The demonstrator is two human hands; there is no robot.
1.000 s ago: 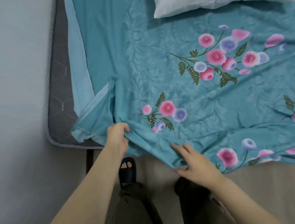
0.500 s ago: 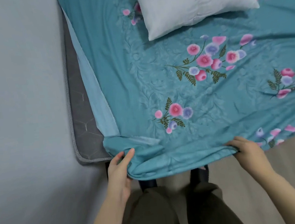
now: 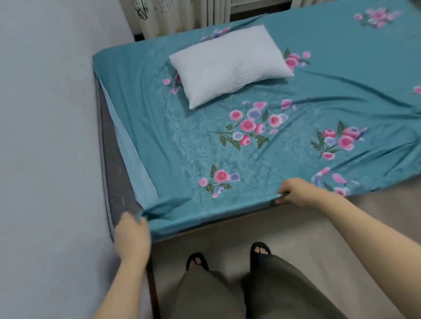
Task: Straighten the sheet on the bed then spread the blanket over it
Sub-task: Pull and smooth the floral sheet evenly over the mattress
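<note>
The right hand [image 3: 296, 192] pinches the near edge of the teal floral sheet [image 3: 326, 93], while the left hand [image 3: 132, 236], blurred, meets the sheet's corner, its grip impossible to judge. The sheet lies over the mattress [image 3: 115, 172], rumpled to the right of the white pillow [image 3: 229, 64]. Left of the pillow a wall [image 3: 38, 149] hems the bed in; beyond the pillow hang curtains [image 3: 173, 5].
</note>
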